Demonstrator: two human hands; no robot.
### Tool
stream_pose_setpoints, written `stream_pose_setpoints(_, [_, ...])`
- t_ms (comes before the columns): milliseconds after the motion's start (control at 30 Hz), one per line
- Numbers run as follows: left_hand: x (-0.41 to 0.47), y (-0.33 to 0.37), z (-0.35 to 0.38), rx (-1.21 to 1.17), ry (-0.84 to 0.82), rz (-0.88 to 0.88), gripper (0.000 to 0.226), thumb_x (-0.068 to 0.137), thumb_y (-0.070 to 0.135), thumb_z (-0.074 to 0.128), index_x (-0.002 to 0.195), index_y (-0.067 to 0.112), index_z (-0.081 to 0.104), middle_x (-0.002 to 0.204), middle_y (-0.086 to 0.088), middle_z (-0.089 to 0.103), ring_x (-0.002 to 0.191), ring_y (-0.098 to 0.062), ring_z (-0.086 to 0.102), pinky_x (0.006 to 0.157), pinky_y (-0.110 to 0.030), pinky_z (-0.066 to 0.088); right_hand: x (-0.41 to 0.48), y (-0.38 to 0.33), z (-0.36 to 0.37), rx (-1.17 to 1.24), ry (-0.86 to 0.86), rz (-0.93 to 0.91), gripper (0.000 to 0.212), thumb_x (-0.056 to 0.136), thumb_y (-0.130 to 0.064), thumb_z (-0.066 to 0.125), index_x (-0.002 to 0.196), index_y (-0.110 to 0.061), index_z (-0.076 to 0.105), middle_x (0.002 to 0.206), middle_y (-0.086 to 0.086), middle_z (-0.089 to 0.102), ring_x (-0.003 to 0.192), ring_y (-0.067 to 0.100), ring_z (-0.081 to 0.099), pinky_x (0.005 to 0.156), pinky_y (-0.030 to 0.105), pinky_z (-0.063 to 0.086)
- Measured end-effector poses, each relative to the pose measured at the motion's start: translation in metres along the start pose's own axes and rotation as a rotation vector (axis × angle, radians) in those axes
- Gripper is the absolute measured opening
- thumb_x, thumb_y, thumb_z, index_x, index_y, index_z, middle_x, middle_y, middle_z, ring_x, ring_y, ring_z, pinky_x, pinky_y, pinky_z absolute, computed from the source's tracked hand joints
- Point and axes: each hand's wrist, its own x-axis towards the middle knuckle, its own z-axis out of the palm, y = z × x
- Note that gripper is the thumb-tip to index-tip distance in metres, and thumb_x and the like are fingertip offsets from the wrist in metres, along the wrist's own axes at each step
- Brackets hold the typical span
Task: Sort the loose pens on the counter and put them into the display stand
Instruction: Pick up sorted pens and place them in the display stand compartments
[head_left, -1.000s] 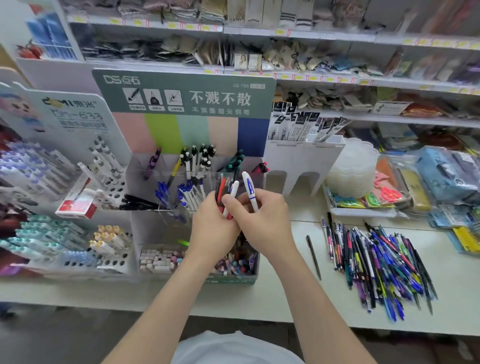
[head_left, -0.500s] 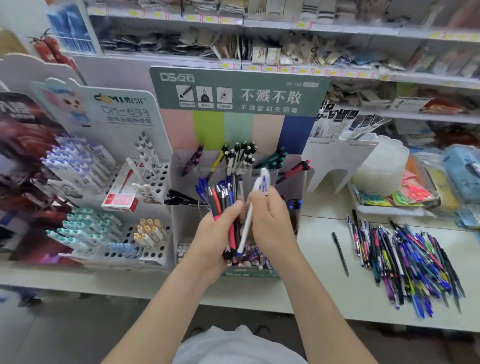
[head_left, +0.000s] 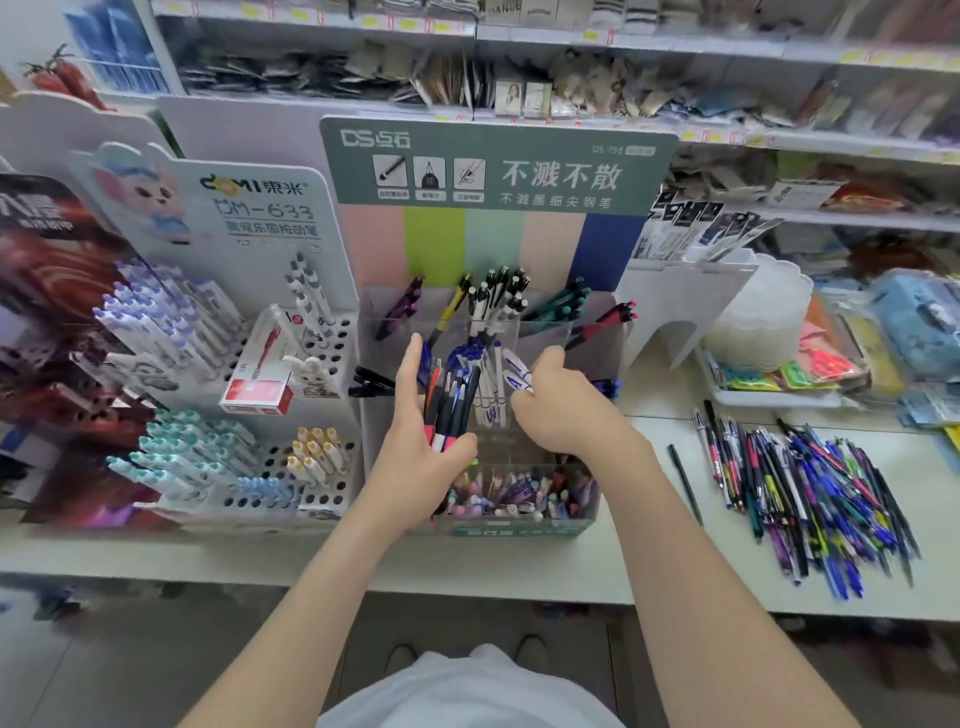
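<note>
My left hand (head_left: 415, 447) grips a bundle of pens (head_left: 451, 402), red, black and blue, held upright in front of the clear display stand (head_left: 545, 338). My right hand (head_left: 558, 402) pinches white pens with blue print (head_left: 515, 373) at the stand's middle compartment, tips pointing down into it. The stand's rear compartments hold purple, yellow, white-black, teal and red-black pens. A large heap of loose pens (head_left: 810, 493) lies on the white counter (head_left: 649, 561) to the right, with one black pen (head_left: 684, 483) lying apart.
A white holed pen stand (head_left: 291, 415) with a red box (head_left: 260, 392) stands at left. The stand's front tray (head_left: 519, 499) holds erasers. At back right sit a white arched rack (head_left: 680, 306), a clear plastic stack (head_left: 758, 317) and a tray of packets (head_left: 789, 384). Shelves run behind.
My right hand has carried the white pens from beside the left hand's bundle over to the stand's middle compartment. The camera has moved closer and turned left.
</note>
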Motion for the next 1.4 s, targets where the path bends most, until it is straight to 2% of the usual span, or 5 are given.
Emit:
stream_pose_setpoints(233, [0.007, -0.013, -0.001, -0.051, -0.030, -0.049, 0.080, 0.100, 0.012, 0.067, 0.156, 0.053, 0.029, 0.126, 0.002, 0.070, 0.075, -0.019, 0.068, 0.072, -0.038, 0.063, 0.031, -0.011, -0.025, -0.097, 0.063, -0.003, 0.011, 0.088, -0.002, 0.062, 0.083, -0.005, 0.053, 0.076, 0.019, 0.066, 0.068, 0.034, 0.068, 0.055, 0.039, 0.051])
stream_pose_setpoints(667, [0.014, -0.013, -0.006, -0.299, -0.053, -0.104, 0.033, 0.101, 0.012, 0.073, 0.129, 0.024, 0.063, 0.090, -0.002, 0.072, 0.072, -0.026, 0.066, 0.069, -0.035, 0.060, 0.010, -0.005, 0.048, 0.414, 0.625, -0.273, 0.021, 0.101, -0.024, 0.061, 0.118, -0.020, 0.072, 0.098, -0.008, 0.072, 0.086, 0.009, 0.067, 0.077, 0.029, 0.054])
stream_pose_setpoints(900, [0.022, -0.009, -0.004, -0.262, -0.194, -0.114, 0.029, 0.098, 0.022, 0.078, 0.124, 0.016, 0.067, 0.085, -0.010, 0.072, 0.073, -0.026, 0.067, 0.071, -0.036, 0.058, -0.009, -0.001, 0.043, 0.679, 0.327, -0.249, 0.028, 0.097, -0.050, 0.071, 0.125, -0.043, 0.070, 0.099, -0.017, 0.063, 0.086, 0.005, 0.060, 0.078, 0.020, 0.053])
stream_pose_setpoints(1067, [0.022, -0.010, 0.000, -0.362, -0.259, -0.127, 0.023, 0.103, 0.017, 0.070, 0.119, 0.006, 0.059, 0.081, -0.010, 0.064, 0.074, -0.024, 0.064, 0.069, -0.036, 0.057, -0.005, 0.004, 0.039, 0.893, 0.369, -0.169, 0.015, 0.096, -0.037, 0.077, 0.111, -0.041, 0.077, 0.092, -0.012, 0.071, 0.083, 0.023, 0.064, 0.083, 0.049, 0.061])
stream_pose_setpoints(1400, [0.022, -0.003, 0.006, -0.356, -0.321, -0.136, 0.006, 0.102, 0.017, 0.073, 0.101, 0.014, 0.067, 0.072, -0.011, 0.059, 0.067, -0.028, 0.056, 0.065, -0.037, 0.053, -0.018, 0.008, 0.025, 0.459, 0.341, -0.350, 0.035, 0.096, -0.044, 0.073, 0.131, -0.044, 0.070, 0.119, -0.011, 0.049, 0.103, 0.005, 0.053, 0.090, 0.016, 0.044])
